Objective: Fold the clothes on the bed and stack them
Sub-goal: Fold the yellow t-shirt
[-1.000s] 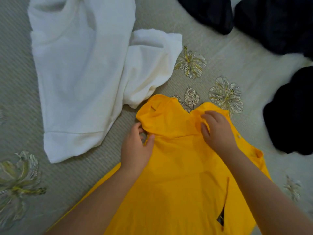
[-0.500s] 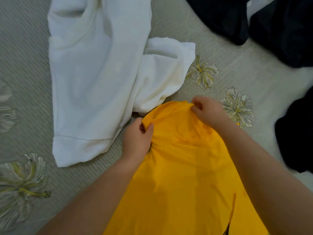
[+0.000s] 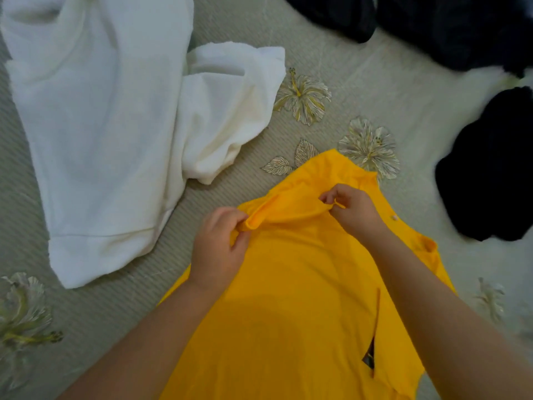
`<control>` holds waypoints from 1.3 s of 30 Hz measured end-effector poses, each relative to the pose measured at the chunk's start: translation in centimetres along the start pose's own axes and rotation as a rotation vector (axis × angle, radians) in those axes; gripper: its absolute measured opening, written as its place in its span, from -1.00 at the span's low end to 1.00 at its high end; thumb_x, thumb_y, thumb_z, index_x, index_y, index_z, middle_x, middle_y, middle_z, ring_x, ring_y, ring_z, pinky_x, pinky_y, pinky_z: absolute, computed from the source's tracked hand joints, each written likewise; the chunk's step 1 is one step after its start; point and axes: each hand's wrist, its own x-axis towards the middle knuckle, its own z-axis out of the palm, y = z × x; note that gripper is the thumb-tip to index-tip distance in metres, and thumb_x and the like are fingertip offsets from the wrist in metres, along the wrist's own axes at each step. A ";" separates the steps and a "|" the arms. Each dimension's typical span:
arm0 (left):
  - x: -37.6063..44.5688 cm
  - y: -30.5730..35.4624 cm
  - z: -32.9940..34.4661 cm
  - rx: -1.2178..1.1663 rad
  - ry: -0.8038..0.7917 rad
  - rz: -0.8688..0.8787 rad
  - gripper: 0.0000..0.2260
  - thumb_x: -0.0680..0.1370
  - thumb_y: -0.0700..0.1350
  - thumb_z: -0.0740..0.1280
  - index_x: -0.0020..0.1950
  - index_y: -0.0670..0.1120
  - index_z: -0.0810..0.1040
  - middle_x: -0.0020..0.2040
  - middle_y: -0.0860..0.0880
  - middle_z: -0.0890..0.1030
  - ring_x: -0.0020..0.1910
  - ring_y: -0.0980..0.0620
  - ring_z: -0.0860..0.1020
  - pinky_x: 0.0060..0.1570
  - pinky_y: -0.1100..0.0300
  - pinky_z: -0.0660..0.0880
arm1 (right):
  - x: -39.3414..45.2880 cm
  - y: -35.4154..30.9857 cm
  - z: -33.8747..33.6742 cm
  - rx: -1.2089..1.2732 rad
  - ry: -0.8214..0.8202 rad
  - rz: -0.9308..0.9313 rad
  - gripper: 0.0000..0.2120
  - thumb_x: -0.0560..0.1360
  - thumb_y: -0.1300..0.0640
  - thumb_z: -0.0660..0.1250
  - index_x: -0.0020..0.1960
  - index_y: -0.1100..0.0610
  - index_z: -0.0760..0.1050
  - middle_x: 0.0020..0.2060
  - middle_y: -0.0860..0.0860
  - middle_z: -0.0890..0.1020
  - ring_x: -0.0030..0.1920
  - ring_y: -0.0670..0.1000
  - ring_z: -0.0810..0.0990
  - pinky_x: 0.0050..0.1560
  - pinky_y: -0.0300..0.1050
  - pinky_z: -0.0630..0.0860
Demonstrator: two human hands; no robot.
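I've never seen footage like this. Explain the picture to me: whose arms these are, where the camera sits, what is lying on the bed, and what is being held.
There is no machine here. The two bare arms belong to a person, and the camera is worn on that person's head, looking forward and down, so the arms enter from the bottom edge of the picture.

The surface is a bed with a pale cover printed with flowers. On it, at the upper left, lies a white garment, spread out and not folded. Along the top and right edges lie dark clothes, bunched up.

In the middle is a yellow garment, the one being worked on. The left hand pinches a fold of its top edge, and the right hand pinches the same edge further right. No folded stack is visible in the picture.
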 end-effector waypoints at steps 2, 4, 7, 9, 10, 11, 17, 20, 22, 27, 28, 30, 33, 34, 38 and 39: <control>-0.5 0.8 0.5 0.066 -0.071 0.288 -0.86 0.38 -0.21 0.26 -0.12 -0.21 0.54 -0.20 -0.20 0.60 -0.14 0.02 0.41 -0.13 0.20 0.32 | -1.3 0.7 -0.7 0.127 0.100 -0.010 -0.53 0.33 0.63 0.10 -0.39 0.06 0.31 -0.10 0.01 0.53 0.05 -0.01 0.46 0.05 -0.33 0.39; -1.8 0.9 0.7 0.145 -0.216 0.548 -0.90 0.40 -0.18 0.25 -0.11 -0.08 0.49 -0.18 -0.15 0.64 -0.09 -0.01 0.48 -0.13 0.12 0.35 | -3.6 2.2 -1.7 0.064 0.096 -0.034 -0.52 0.32 0.65 0.11 -0.37 0.06 0.38 0.04 0.02 0.52 0.20 -0.03 0.39 0.12 -0.45 0.31; -4.4 -0.1 0.4 0.450 -0.553 0.749 -0.90 0.29 -0.11 0.46 -0.22 0.03 0.64 -0.06 0.02 0.68 -0.01 0.00 0.62 0.00 0.07 0.44 | -7.2 5.6 -2.1 -0.248 -0.080 0.047 -0.58 0.35 0.62 0.10 -0.12 0.24 0.59 0.31 0.14 0.39 0.40 0.07 0.23 0.32 -0.26 0.14; -5.3 -0.6 -0.2 0.542 -0.695 0.748 -0.82 0.22 -0.08 0.53 -0.21 0.05 0.67 -0.02 0.06 0.67 0.03 0.01 0.62 -0.01 0.02 0.54 | -8.6 7.0 -1.7 -0.357 -0.065 0.123 -0.64 0.36 0.58 0.13 0.02 0.35 0.57 0.31 0.24 0.39 0.38 0.18 0.29 0.35 -0.14 0.15; -5.4 -0.7 -0.5 0.521 -0.696 0.745 -0.89 0.29 -0.07 0.46 -0.20 0.04 0.68 -0.02 0.05 0.67 0.03 0.01 0.62 -0.03 0.00 0.54 | -9.1 7.2 -1.4 -0.361 0.009 0.131 -0.68 0.38 0.56 0.17 0.05 0.37 0.55 0.27 0.27 0.43 0.34 0.22 0.34 0.33 -0.11 0.18; -5.4 -0.7 -0.7 0.488 -0.681 0.719 -0.88 0.36 -0.07 0.35 -0.21 0.02 0.68 -0.02 0.03 0.67 0.01 0.00 0.63 -0.02 0.05 0.54 | -9.3 6.9 -1.1 -0.338 0.076 0.120 -0.71 0.40 0.53 0.20 0.07 0.38 0.53 0.23 0.29 0.47 0.30 0.24 0.39 0.30 -0.08 0.21; -3.4 -0.6 -1.1 0.469 -0.454 0.438 -0.71 0.39 -0.22 0.16 -0.12 -0.20 0.67 -0.06 -0.23 0.64 -0.08 -0.23 0.62 -0.12 -0.08 0.55 | -7.4 3.8 1.8 -0.442 -0.159 -0.159 -0.55 0.33 0.41 0.28 0.20 0.17 0.52 0.26 0.14 0.46 0.33 0.12 0.34 0.31 -0.06 0.20; -2.3 -0.7 -0.9 0.469 -0.444 0.381 -0.70 0.38 -0.20 0.15 -0.13 -0.22 0.66 -0.15 -0.23 0.64 -0.20 -0.21 0.62 -0.22 -0.03 0.57 | -7.4 3.9 1.7 -0.726 -0.342 -0.080 -0.68 0.44 0.25 0.20 0.14 0.05 0.55 0.17 0.02 0.51 0.26 0.01 0.38 0.20 -0.12 0.30; -2.1 -1.0 -0.8 0.476 -0.483 0.397 -0.73 0.38 -0.17 0.17 -0.19 -0.20 0.66 -0.26 -0.19 0.61 -0.30 -0.16 0.60 -0.31 0.06 0.56 | -7.5 4.1 0.8 -0.772 -0.397 -0.016 -0.75 0.49 0.22 0.17 0.08 0.14 0.56 0.11 0.09 0.55 0.18 0.06 0.45 0.10 -0.10 0.38; -1.4 -1.9 -0.1 0.487 -0.482 0.400 -0.78 0.38 -0.17 0.18 -0.29 -0.20 0.60 -0.37 -0.14 0.55 -0.42 -0.09 0.53 -0.46 0.16 0.48 | -2.2 1.4 -1.3 -0.388 0.070 0.132 -0.66 0.51 0.21 0.26 0.28 0.22 0.40 0.21 0.17 0.50 0.22 0.13 0.44 0.15 -0.10 0.33; -1.2 -2.0 0.0 0.480 -0.468 0.393 -0.78 0.37 -0.16 0.17 -0.29 -0.20 0.59 -0.38 -0.14 0.54 -0.43 -0.09 0.53 -0.46 0.17 0.47 | -0.7 0.8 -1.5 -0.361 0.111 0.158 -0.60 0.52 0.17 0.26 0.33 0.19 0.34 0.23 0.17 0.47 0.24 0.14 0.43 0.17 -0.06 0.34; -0.9 -2.2 0.1 0.448 -0.448 0.382 -0.76 0.37 -0.16 0.16 -0.27 -0.22 0.60 -0.40 -0.16 0.54 -0.44 -0.08 0.53 -0.47 0.17 0.47 | 2.1 -0.1 -1.4 -0.312 0.109 0.213 -0.55 0.53 0.16 0.26 0.39 0.12 0.27 0.20 0.19 0.49 0.19 0.15 0.45 0.11 -0.06 0.37; -0.3 -2.1 -0.7 0.347 -0.420 0.323 -0.70 0.41 -0.17 0.15 -0.13 -0.25 0.65 -0.40 -0.18 0.53 -0.46 -0.08 0.51 -0.54 0.14 0.47 | 4.7 -1.2 -1.3 -0.240 0.130 0.178 -0.56 0.50 0.28 0.25 0.36 0.08 0.35 0.07 0.18 0.54 0.07 0.11 0.49 0.00 -0.15 0.38; -0.1 -2.1 -1.1 0.321 -0.413 0.306 -0.68 0.43 -0.16 0.14 -0.09 -0.25 0.66 -0.40 -0.18 0.52 -0.47 -0.07 0.50 -0.56 0.15 0.45 | 5.4 -1.6 -1.4 -0.203 0.146 0.131 -0.58 0.49 0.30 0.25 0.33 0.09 0.39 0.01 0.14 0.53 0.02 0.07 0.48 0.00 -0.17 0.38; 0.9 -2.7 -2.3 0.302 -0.387 0.278 -0.66 0.45 -0.14 0.12 -0.15 -0.28 0.65 -0.42 -0.16 0.49 -0.50 -0.06 0.47 -0.56 0.20 0.39 | 7.8 -3.2 -1.0 -0.212 0.176 -0.002 -0.65 0.49 0.26 0.29 0.26 0.08 0.47 -0.12 0.01 0.44 -0.09 -0.06 0.41 -0.04 -0.24 0.34; 1.2 -3.1 -2.4 0.327 -0.379 0.293 -0.67 0.44 -0.15 0.13 -0.16 -0.29 0.65 -0.42 -0.16 0.50 -0.51 -0.05 0.47 -0.56 0.20 0.39 | 8.3 -3.3 -0.7 -0.225 0.181 -0.009 -0.66 0.48 0.25 0.30 0.25 0.09 0.48 -0.14 0.02 0.44 -0.10 -0.05 0.41 0.00 -0.20 0.36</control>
